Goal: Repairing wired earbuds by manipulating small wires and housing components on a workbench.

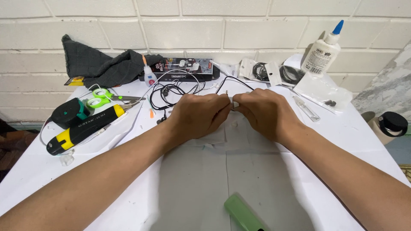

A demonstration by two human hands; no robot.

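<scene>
Single head-worn view, set above near table edge. Faced forward and downward across white table (351, 141) toward pale brick wall (239, 25). Stood close: both forearms entered from bottom corners, left hand (199, 115) and right hand (265, 113) sat near frame centre. No second view; no shared region.

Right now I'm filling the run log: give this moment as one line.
left hand: pinching small white part | right hand: pinching same part | black cable: behind hands | table: white
</scene>
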